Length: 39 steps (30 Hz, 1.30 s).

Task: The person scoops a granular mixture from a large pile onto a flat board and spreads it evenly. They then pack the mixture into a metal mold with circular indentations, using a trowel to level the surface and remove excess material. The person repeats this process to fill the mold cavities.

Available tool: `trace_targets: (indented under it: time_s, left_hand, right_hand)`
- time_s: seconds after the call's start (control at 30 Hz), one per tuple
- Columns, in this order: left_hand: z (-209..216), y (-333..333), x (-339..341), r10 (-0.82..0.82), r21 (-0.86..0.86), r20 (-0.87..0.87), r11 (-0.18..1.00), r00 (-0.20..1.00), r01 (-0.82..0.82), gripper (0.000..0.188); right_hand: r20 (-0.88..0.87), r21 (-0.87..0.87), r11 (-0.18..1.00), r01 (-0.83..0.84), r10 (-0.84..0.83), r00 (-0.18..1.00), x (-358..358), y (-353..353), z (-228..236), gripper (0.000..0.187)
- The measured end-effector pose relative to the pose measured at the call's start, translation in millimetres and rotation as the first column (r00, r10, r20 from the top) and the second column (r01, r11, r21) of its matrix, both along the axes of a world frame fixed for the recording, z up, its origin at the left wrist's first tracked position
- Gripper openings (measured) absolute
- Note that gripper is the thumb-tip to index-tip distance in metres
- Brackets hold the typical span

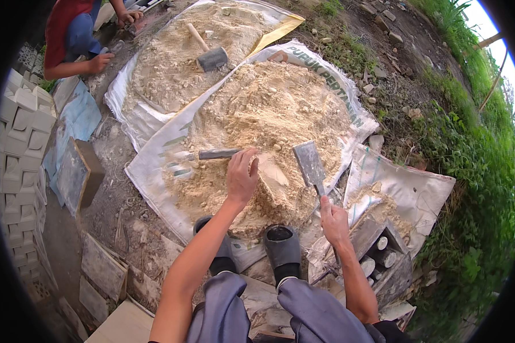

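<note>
My right hand [334, 222] grips the handle of a flat scraper [309, 162], whose broad, dusty rectangular blade points up and away over the pile. My left hand [242, 177] is closed on the upper left edge of a pale sandy block [273, 182], which stands tilted in the heap of crumbly tan powder [269, 103]. Powder hides the block's lower part. Just left of those fingers, a dark narrow bar [218, 154] lies on the powder. Beneath the heap is a white woven sack [149, 171], spread flat.
Behind lies a second powder-covered sack [129, 123] with a mallet [213, 59] on it. Another person's hand [100, 63] shows at upper left. Pale carved blocks [18, 154] are stacked at left. A box [403, 243] holding cylinders stands by my right forearm; grass [469, 154] lines the right.
</note>
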<state>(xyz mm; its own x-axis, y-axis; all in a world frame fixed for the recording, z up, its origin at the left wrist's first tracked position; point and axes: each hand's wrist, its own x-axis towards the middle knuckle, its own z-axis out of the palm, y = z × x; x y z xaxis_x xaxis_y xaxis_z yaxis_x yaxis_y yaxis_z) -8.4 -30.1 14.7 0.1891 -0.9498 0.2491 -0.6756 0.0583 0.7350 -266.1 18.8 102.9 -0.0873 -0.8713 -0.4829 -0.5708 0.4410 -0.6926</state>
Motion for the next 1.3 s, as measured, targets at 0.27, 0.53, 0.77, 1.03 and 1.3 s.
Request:
trace_targets:
  time_s: [0.27, 0.53, 0.77, 1.03, 1.3]
  left_hand:
    - [-28.4, 83.7, 29.5, -0.13, 0.245, 0.371, 0.969, 0.92, 0.038, 0.059]
    - [-47.3, 61.5, 37.0, 0.215, 0.115, 0.479, 0.946, 0.851, -0.303, 0.08]
    - [-53.5, 53.8, 54.6, 0.138, 0.197, 0.419, 0.951, 0.897, -0.238, 0.083]
    - [-12.5, 74.1, 11.0, -0.087, 0.172, 0.382, 0.985, 0.92, 0.021, 0.082]
    - [-40.1, 98.1, -2.9, -0.46, 0.205, 0.315, 0.887, 0.83, 0.414, 0.035]
  right_hand:
    - [0.111, -0.367, 0.93, -0.003, 0.047, 0.993, 59.5, -62.0, 21.0, 0.062]
    - [-0.223, 0.234, 0.944, -0.231, 0.284, 0.933, 32.0, 13.4, -64.0, 0.069]
    - [-0.099, 0.188, 0.966, -0.175, 0.196, 0.976, -1.6, 32.5, -33.5, 0.065]
    - [0.021, 0.223, 0.972, 0.07, -0.076, 0.997, 6.1, 21.5, -50.1, 0.067]
    - [-0.029, 0.18, 0.983, -0.024, 0.029, 0.999, -6.4, 31.1, -58.4, 0.068]
